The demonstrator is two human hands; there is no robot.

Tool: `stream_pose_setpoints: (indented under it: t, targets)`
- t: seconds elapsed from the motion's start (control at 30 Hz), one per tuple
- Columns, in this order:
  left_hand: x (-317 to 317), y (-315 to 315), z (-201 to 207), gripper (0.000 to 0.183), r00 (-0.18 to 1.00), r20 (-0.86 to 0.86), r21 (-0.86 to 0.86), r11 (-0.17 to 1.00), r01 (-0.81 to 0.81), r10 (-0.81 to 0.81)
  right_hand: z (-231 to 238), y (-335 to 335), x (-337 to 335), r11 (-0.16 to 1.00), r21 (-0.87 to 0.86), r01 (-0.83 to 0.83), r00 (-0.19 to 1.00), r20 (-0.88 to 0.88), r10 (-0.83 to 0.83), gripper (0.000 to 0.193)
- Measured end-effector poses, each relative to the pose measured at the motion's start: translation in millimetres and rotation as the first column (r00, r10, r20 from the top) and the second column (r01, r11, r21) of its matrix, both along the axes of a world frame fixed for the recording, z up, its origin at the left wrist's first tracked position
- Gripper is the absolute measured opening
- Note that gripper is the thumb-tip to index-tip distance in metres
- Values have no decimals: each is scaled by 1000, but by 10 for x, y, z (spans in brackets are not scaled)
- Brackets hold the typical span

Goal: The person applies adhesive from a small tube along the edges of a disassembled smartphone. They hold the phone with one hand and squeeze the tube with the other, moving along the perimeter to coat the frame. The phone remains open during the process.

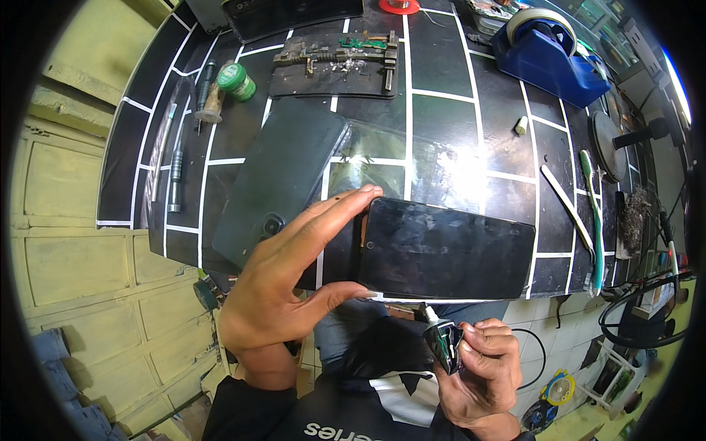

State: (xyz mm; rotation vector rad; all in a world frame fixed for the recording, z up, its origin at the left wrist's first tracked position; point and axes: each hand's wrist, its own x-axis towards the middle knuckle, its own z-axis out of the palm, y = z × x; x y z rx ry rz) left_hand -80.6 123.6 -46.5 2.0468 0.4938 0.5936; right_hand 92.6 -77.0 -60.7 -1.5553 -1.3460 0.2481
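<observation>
A black smartphone (448, 250) with a smudged screen lies at the table's near edge. My left hand (290, 272) spans its left end, a fingertip at the far corner and the thumb at the near one. Below the phone, my right hand (487, 371) pinches a crumpled black tube (444, 344), its white nozzle (432, 314) pointing up toward the phone. Left of the phone rests a dark phone back cover (283, 165) with a camera cutout, partly covered by my left hand. Clear film (375, 151) lies beside that cover.
A board holder (334, 62) and a green-lidded jar (237, 82) stand farther back. Screwdrivers (176, 169) lie left. On the right are a blue tape dispenser (548, 62), white tweezers (566, 206), a green toothbrush (594, 220) and a looped black cable (640, 323).
</observation>
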Motion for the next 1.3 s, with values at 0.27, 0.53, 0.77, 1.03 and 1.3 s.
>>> stream_pose_setpoints:
  t: [0.27,0.53,0.77,1.03,1.3]
  targets:
    - [0,10,-4,87,1000,7,-14,1000,18,-18,29,-16,21,1000,-20,1,1000,10,0,41]
    - [22,-22,-14,77,998,41,-36,998,-54,55,25,-23,26,1000,-10,29,999,23,-29,40]
    - [24,-30,-9,77,997,33,-38,997,-62,63,1,-62,44,999,-22,35,999,28,-34,40]
    - [21,-26,-4,78,998,18,-29,997,-68,68,2,-84,66,999,-19,41,999,14,-41,36]
    - [20,-34,-11,79,997,22,-26,997,-76,77,-12,-90,59,998,-1,61,998,16,-61,36]
